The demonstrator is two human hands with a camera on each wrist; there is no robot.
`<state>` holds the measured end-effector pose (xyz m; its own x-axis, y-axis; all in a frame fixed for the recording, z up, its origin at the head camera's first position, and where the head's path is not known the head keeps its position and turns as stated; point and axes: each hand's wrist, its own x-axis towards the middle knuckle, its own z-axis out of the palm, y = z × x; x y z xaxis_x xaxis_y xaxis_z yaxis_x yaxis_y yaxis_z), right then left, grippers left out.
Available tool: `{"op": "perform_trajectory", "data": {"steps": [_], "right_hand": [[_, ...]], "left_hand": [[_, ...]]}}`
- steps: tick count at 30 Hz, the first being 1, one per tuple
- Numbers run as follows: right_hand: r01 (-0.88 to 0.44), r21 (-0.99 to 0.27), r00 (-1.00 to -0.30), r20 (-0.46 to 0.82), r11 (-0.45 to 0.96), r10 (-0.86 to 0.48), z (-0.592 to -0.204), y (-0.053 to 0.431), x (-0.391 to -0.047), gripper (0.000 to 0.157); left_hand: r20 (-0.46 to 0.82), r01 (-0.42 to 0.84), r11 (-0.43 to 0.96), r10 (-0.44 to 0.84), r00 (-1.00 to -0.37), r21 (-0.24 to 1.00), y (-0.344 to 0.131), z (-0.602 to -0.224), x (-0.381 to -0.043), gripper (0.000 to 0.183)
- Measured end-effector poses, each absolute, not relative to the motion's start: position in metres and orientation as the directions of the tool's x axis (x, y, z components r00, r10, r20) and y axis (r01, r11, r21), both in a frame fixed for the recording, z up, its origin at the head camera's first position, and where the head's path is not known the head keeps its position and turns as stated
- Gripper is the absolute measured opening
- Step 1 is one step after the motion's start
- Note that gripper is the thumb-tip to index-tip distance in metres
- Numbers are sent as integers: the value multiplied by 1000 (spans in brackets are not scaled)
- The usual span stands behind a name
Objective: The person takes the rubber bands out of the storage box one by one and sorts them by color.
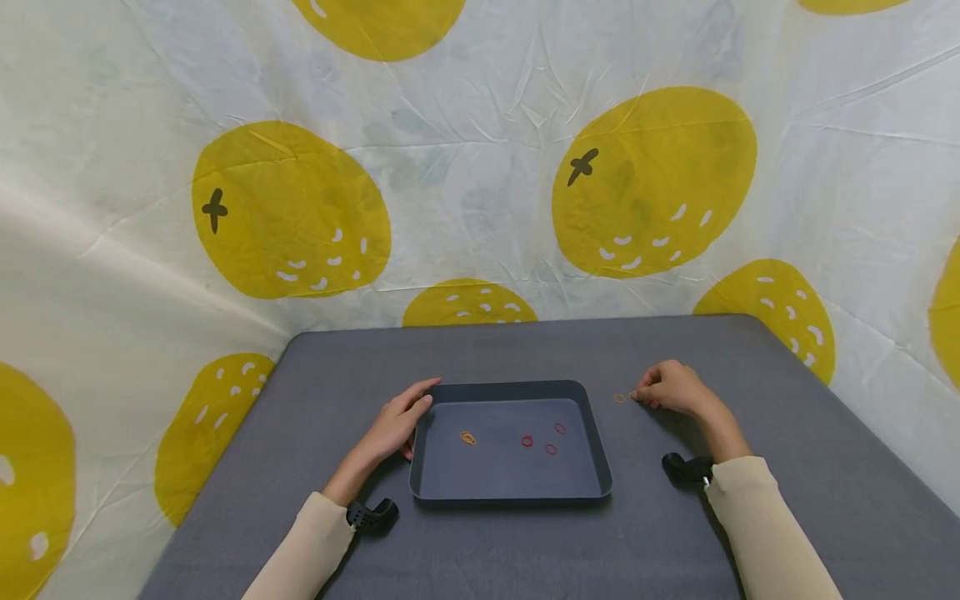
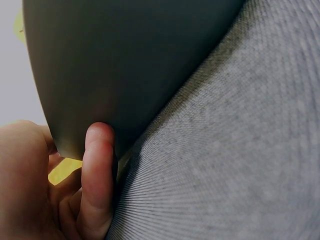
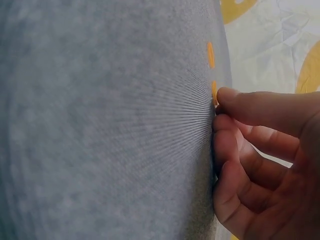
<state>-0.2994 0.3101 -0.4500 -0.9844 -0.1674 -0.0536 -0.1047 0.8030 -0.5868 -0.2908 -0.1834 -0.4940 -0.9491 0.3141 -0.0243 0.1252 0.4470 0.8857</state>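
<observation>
A dark grey tray [image 1: 512,502] lies on the table, and my left hand [image 1: 395,425] grips its left side near the far corner. In the left wrist view a finger [image 2: 97,172] presses the tray's outer wall [image 2: 115,60]. Right of the tray, my right hand [image 1: 673,389] pinches an orange rubber band [image 3: 214,92] at the table surface between thumb and fingertips. Beside it lies another orange rubber band [image 1: 619,398]. Inside the tray, a small cluster of orange rubber bands [image 1: 468,438] sits at the left, and red rubber bands [image 1: 551,449] lie spread at the right.
Grey cloth covers the table [image 1: 495,550]. Behind and around it hangs a white curtain [image 1: 480,192] printed with large yellow fruit. A black wrist device [image 1: 372,517] sits on the left wrist, and another black device [image 1: 686,470] on the right.
</observation>
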Motion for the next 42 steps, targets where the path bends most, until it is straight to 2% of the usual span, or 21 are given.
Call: {"op": "perform_trajectory", "data": {"steps": [20, 42], "right_hand": [[-73, -632, -984, -81, 772, -159, -451, 312, -299, 22], [-110, -652, -982, -44, 750, -183, -450, 307, -305, 25]], "left_hand": [[-23, 126, 449, 312, -950, 885, -183, -494, -290, 47], [-13, 135, 457, 307, -952, 879, -182, -491, -292, 45]]}}
